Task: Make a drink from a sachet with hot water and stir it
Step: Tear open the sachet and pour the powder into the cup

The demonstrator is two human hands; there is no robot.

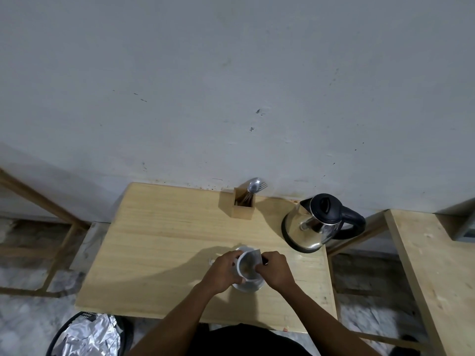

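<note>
Left hand (pixel 223 271) grips white cup (pixel 248 272) on wooden table (pixel 159 242) w/ right hand (pixel 275 272) pinching silver sachet (pixel 253 259) over it, kettle (pixel 317 223) nearby.

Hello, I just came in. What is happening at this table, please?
A person is making a drink at a small wooden table. The left hand steadies a white cup that stands on a saucer, and the right hand holds an opened sachet tipped over the cup. Brownish powder seems to be in the cup already. The electric kettle stands untouched at the right, lid closed, and the spoons wait in a wooden holder by the wall. No water poured and no stirring yet.
</note>
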